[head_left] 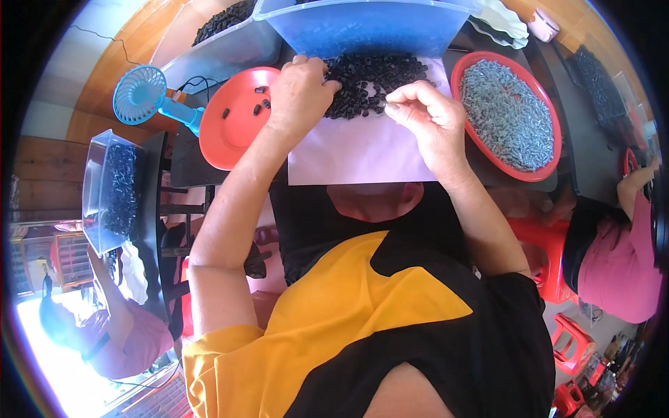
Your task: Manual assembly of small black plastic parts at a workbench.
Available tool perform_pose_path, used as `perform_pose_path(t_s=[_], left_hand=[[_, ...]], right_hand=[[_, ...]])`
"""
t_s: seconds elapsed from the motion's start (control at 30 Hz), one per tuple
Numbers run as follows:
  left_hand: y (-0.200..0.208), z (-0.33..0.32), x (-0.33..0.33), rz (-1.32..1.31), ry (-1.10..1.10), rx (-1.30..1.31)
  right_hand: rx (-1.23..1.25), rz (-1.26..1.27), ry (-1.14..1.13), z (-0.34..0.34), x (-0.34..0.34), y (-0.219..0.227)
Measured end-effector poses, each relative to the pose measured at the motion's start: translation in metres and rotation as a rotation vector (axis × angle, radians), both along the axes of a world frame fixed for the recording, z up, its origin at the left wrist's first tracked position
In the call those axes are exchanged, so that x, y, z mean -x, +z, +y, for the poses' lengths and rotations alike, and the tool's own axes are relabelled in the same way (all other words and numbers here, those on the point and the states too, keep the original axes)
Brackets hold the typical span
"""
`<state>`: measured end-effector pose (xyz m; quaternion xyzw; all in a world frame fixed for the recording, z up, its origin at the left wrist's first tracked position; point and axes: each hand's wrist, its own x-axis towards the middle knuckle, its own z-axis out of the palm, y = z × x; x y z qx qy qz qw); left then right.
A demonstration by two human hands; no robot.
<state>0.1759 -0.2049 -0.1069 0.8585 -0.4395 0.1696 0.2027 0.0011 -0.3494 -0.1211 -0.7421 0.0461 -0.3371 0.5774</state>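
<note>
A heap of small black cylindrical pieces (380, 70) lies on a white sheet (359, 157) in front of me. At the heap's left edge is my left hand (300, 94), its fingers curled inward beside the red plate; whatever they hold is hidden. My right hand (435, 122) is over the heap's right side, thumb and forefinger pinched together on something too small to name. On the red plate (226, 143) lie a few black pieces like those in the heap. A red oval basin (555, 139) to the right is filled with small shiny metal pieces (505, 115).
A blue translucent bin (369, 28) stands behind the heap, beside a clear bin (230, 56) of black pieces. A blue fan (143, 94) sits at the left. Other people (620, 258) work on both sides. Another clear bin (97, 195) and red stools (543, 251) are nearby.
</note>
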Motion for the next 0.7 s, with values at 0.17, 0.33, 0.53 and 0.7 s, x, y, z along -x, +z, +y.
perform_pose_path(t_s=[0.17, 0.33, 0.53, 0.7], left_hand=[[0.002, -0.013, -0.014, 0.011, -0.014, -0.160], [0.009, 0.003, -0.002, 0.063, -0.051, -0.092], [0.004, 0.036, 0.056, 0.074, -0.299, -0.086], [-0.010, 0.034, 0.073, 0.113, -0.292, 0.015]], right_hand=[[0.050, -0.057, -0.021, -0.002, 0.000, -0.006], [0.022, -0.039, -0.028, -0.007, 0.003, -0.010], [0.038, -0.048, -0.028, -0.005, 0.002, -0.007], [0.107, -0.067, 0.002, -0.004, -0.002, -0.011]])
